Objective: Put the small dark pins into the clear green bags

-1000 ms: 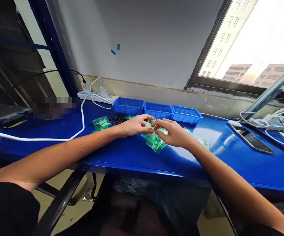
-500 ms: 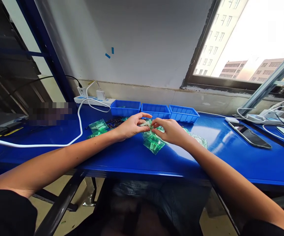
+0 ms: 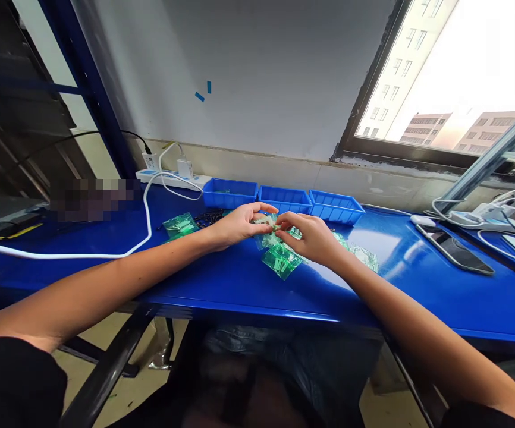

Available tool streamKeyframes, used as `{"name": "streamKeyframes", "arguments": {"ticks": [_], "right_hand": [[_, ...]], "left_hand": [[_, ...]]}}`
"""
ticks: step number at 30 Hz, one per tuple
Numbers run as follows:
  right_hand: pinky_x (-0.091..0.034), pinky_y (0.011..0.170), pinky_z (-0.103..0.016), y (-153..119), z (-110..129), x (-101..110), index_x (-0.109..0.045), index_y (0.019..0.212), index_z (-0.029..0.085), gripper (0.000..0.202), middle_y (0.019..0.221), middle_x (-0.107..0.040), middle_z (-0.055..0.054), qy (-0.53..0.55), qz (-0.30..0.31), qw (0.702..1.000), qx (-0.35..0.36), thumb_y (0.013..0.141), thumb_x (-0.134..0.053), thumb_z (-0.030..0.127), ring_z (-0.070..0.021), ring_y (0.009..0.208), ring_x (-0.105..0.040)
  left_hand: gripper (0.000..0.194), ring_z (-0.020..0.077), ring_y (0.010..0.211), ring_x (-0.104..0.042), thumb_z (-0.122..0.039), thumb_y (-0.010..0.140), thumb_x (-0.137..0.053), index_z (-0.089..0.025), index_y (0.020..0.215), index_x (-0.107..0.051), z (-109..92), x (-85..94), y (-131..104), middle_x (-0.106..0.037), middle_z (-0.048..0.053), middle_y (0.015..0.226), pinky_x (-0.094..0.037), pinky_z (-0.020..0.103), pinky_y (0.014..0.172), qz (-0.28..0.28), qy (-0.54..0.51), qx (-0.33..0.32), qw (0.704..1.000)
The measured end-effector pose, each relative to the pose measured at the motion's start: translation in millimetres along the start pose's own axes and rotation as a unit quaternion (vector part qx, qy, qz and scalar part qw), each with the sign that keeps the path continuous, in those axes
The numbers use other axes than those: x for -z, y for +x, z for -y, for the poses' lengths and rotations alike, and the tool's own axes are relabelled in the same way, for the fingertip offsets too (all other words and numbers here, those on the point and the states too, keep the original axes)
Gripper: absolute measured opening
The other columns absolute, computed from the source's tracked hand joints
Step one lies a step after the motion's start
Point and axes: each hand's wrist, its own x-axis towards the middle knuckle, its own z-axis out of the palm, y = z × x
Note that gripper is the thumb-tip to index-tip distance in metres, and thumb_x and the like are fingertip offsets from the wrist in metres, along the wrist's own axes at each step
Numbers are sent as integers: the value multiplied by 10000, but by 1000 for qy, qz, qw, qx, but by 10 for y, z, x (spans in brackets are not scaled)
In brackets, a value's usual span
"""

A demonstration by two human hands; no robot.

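Observation:
My left hand (image 3: 239,226) is closed in a pinch, its thumb and fingertips on a small pale piece (image 3: 264,220). Just to its right, my right hand (image 3: 310,235) pinches the end of the same piece; its exact kind is too small to make out. Below the fingertips lies a green-tinted plastic bag (image 3: 281,261) with pale slim parts inside. A similar green bag (image 3: 181,226) rests left of my left hand, beside a heap of black parts (image 3: 208,219). Past my right wrist is a clear bag (image 3: 364,258) of pale pieces, partly covered.
Blue bins (image 3: 231,193) stand in a row against the wall. A power strip (image 3: 150,177) with a thick white cable (image 3: 137,249) is on the left. To the right lie a phone (image 3: 456,248) and another power strip (image 3: 484,217). The blue table's front edge (image 3: 257,312) runs below my forearms.
The view has shifted slightly, so the scene sits a little further right. Both hands stay together over the bags, with the fingertips slightly moved around the pale piece.

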Motion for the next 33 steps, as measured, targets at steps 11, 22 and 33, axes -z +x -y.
{"name": "streamKeyframes", "arguments": {"ticks": [11,22,33], "right_hand": [[-414,640,-246,14,22,5,-588,934,202,134,757,-679,-7,27,27,999,-8,801,-573,217,-139,697,-622],[-408,633,-240,2,-11,-23,-582,924,208,112,722,-658,5,14,-8,1000,15,825,-549,247,-130,667,-600],[-423,659,-253,4,49,-24,-594,904,219,95,744,-678,1,-11,-1,1000,20,824,-545,228,-141,704,-625]], "left_hand": [[433,94,728,-548,-205,718,-635,-136,1121,-492,34,45,13,-588,-35,763,-406,247,736,49,49,-22,997],[404,102,723,-545,-208,701,-650,-141,1073,-510,18,24,9,-588,-19,794,-397,239,684,1,26,-17,1000],[435,98,703,-564,-183,662,-705,-129,1060,-536,22,21,-2,-615,-1,806,-388,238,663,2,-50,4,999]]}}
